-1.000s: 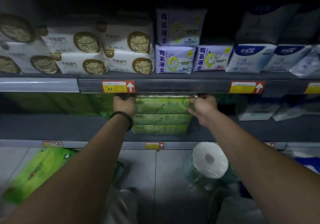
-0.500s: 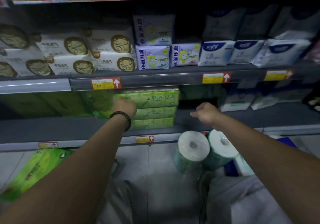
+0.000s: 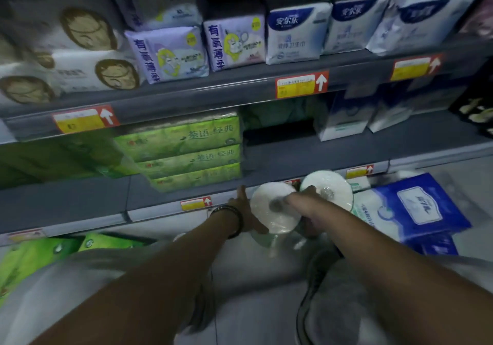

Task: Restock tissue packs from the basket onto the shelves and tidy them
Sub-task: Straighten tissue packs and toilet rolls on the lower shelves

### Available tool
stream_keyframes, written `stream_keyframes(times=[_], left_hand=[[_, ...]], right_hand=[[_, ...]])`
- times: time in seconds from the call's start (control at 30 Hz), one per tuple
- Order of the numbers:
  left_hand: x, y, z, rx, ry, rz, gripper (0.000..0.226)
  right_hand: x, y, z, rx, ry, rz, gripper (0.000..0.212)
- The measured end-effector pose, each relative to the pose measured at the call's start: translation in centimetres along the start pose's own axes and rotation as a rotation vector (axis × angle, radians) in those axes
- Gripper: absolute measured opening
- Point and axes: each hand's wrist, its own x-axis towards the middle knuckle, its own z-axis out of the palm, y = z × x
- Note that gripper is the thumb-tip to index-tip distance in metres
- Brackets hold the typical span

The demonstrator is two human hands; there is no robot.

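A clear-wrapped pack of white toilet rolls [image 3: 330, 188] stands below the bottom shelf's front edge, with two roll ends facing me. My left hand [image 3: 244, 211], a dark band on its wrist, cups the left side of the nearer roll [image 3: 262, 215]. My right hand [image 3: 306, 206] reaches over the top, fingers curled down between the two rolls. A stack of three green tissue packs [image 3: 186, 155] sits on the lower shelf [image 3: 320, 155], just up and left of my hands.
Beside the green stack, the lower shelf has a dark gap, then white packs [image 3: 344, 120]. The shelf above holds white, purple [image 3: 170, 53] and blue-white [image 3: 293, 32] packs. A blue pack [image 3: 416, 206] lies right of the rolls; more green packs [image 3: 32, 259] lie at lower left.
Both hands left the green stack on the shelf and dropped down to the toilet roll pack. My view swung down and to the right.
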Motion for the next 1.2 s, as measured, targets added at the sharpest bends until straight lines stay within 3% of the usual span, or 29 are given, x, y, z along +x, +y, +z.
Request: stream_keyframes(times=[0.07, 0.1, 0.27, 0.3, 0.4, 0.53, 0.63, 0.67, 0.77, 0.87, 0.97, 1.03, 1.13, 1.2], left_hand=[[1.3, 0.1, 1.5, -0.011, 0.035, 0.006, 0.150], [1.8, 0.2, 2.3, 0.010, 0.042, 0.018, 0.155], [3.0, 1.4, 4.5, 0.312, 0.042, 0.099, 0.170], [3.1, 1.5, 4.8, 0.327, 0.056, 0.107, 0.170], [2.7, 1.4, 3.8, 0.235, 0.094, 0.148, 0.161], [-0.3, 2.9, -1.1, 0.179, 0.153, 0.320, 0.139], [-4.7, 4.9, -7.0, 0.156, 0.101, 0.480, 0.093], [-6.3, 5.3, -8.7, 0.168, 0.075, 0.504, 0.088], [-10.2, 5.4, -12.6, 0.152, -0.016, 0.431, 0.104], [-12.8, 5.4, -14.9, 0.075, -0.158, 0.458, 0.104], [-14.2, 4.1, -15.7, -0.108, -0.228, 0.558, 0.101], [-13.7, 2.8, -15.1, -0.381, -0.259, 0.612, 0.095], [-13.4, 2.4, -13.4, -0.694, -0.216, 0.603, 0.086], [-12.7, 2.8, -12.4, -0.879, -0.096, 0.538, 0.086]], right_hand=[[1.0, 0.0, 0.8, 0.161, 0.003, 0.028, 0.127], [1.4, 0.0, 1.0, 0.208, -0.010, 0.029, 0.121], [1.5, -0.5, 0.9, 0.335, -0.015, 0.096, 0.065], [1.2, -0.5, 0.8, 0.335, -0.029, 0.091, 0.059], [0.3, -0.7, 0.4, 0.306, -0.040, 0.028, 0.074], [-2.9, -2.0, -2.6, 0.113, 0.041, -0.190, 0.044], [-6.3, -2.9, -5.6, 0.124, -0.043, -0.335, 0.057], [-7.6, -3.0, -6.5, 0.097, -0.069, -0.376, 0.063], [-10.1, -2.7, -8.5, -0.048, -0.153, -0.462, 0.099], [-11.7, -1.3, -9.0, -0.137, -0.217, -0.586, 0.124], [-11.9, 0.6, -8.0, 0.044, -0.324, -0.689, 0.133], [-11.8, 1.3, -7.3, 0.272, -0.435, -0.687, 0.117], [-11.7, 1.2, -7.1, 0.436, -0.484, -0.694, 0.071], [-11.4, 1.0, -7.0, 0.495, -0.428, -0.681, 0.070]])
